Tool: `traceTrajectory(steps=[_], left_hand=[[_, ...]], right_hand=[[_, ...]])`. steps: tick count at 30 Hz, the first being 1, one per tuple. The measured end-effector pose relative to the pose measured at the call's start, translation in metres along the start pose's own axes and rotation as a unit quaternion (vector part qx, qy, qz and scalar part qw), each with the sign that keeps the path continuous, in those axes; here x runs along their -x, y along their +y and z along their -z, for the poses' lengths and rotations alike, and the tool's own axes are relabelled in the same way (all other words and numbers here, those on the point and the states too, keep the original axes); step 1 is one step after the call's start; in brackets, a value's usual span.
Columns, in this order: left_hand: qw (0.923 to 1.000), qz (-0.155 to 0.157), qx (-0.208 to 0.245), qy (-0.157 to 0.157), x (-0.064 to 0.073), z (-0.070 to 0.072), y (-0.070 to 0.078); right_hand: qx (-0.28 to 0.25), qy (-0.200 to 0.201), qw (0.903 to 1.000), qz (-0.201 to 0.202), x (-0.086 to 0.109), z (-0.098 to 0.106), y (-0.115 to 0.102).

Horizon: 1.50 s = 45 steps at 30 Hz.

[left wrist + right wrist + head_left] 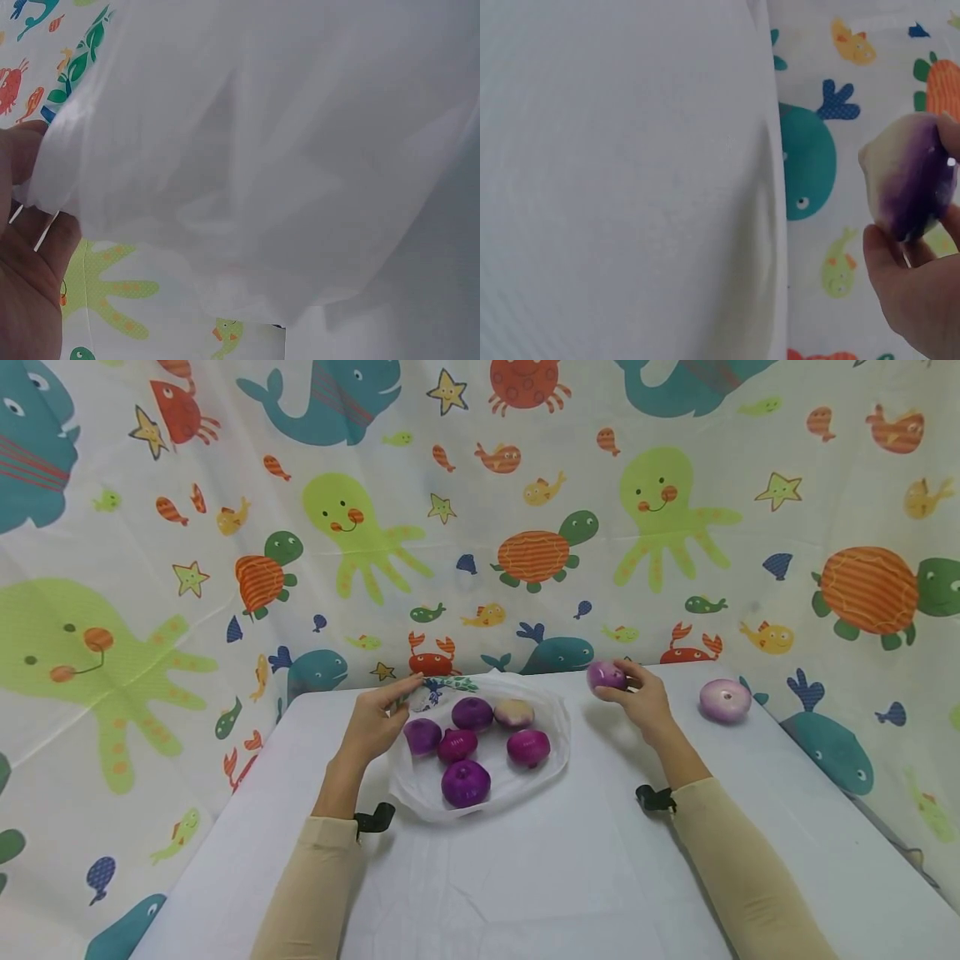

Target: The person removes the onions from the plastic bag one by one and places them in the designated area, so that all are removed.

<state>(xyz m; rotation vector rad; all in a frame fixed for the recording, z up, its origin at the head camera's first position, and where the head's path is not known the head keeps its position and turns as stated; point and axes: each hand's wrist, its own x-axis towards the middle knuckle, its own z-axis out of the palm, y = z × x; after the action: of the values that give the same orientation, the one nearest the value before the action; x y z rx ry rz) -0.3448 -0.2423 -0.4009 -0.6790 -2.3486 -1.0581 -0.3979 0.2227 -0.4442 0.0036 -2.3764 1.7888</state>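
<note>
My left hand [377, 718] pinches the left edge of a thin white plastic bag [557, 760], which lies spread open on the table. In the left wrist view, the bag's film [255, 165] fills most of the picture, its edge between thumb and fingers. Several purple turnips [467, 783] rest on the bag, one of them showing its cream side [514, 714]. My right hand [647, 697] grips another turnip [606, 678] above the table, right of the bag. Its cream end and purple top show in the right wrist view [911, 176].
One more pale purple turnip [725, 701] sits near the table's right edge, beyond my right hand. A white cloth covers the table [510, 885]. Behind and at the sides hangs a curtain [465, 468] printed with sea animals.
</note>
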Motion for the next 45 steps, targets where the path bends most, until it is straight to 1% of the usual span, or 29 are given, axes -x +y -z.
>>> traceTrajectory(steps=[4, 11, 18, 22, 26, 31, 35, 40, 43, 45], left_hand=[[1.0, 0.001, 0.0, 0.001, 0.0, 0.0, 0.001], [1.0, -0.004, -0.003, 0.002, -0.001, 0.001, 0.0], [1.0, -0.008, -0.002, 0.002, -0.001, 0.002, 0.001], [0.9999, -0.01, -0.001, 0.001, -0.002, 0.002, 0.001], [1.0, -0.007, 0.002, 0.001, -0.002, 0.002, 0.001], [1.0, -0.004, 0.003, 0.002, -0.001, 0.001, 0.0], [1.0, -0.008, 0.001, 0.004, 0.0, 0.0, -0.001], [0.9999, -0.009, 0.001, 0.005, 0.0, 0.0, -0.001], [0.9999, -0.01, 0.001, 0.005, 0.0, 0.0, -0.001], [0.9999, -0.011, 0.001, 0.005, 0.0, 0.0, -0.001]], right_hand=[[-0.004, 0.009, 0.9999, -0.013, -0.004, 0.007, 0.006], [-0.008, 0.022, 0.9997, -0.013, -0.004, 0.022, 0.011], [0.034, 0.018, 0.9991, -0.018, 0.0, 0.04, 0.012], [0.067, 0.011, 0.9977, -0.006, 0.001, 0.05, 0.015], [0.12, 0.015, 0.9926, 0.016, 0.0, 0.058, 0.02], [0.196, 0.015, 0.9801, 0.028, 0.001, 0.067, 0.02], [0.215, 0.009, 0.9763, 0.027, 0.004, 0.071, 0.017], [0.23, 0.002, 0.973, 0.014, 0.005, 0.076, 0.016], [0.245, 0.001, 0.9695, 0.007, 0.006, 0.079, 0.017], [0.257, 0.002, 0.9664, 0.01, 0.007, 0.081, 0.017]])
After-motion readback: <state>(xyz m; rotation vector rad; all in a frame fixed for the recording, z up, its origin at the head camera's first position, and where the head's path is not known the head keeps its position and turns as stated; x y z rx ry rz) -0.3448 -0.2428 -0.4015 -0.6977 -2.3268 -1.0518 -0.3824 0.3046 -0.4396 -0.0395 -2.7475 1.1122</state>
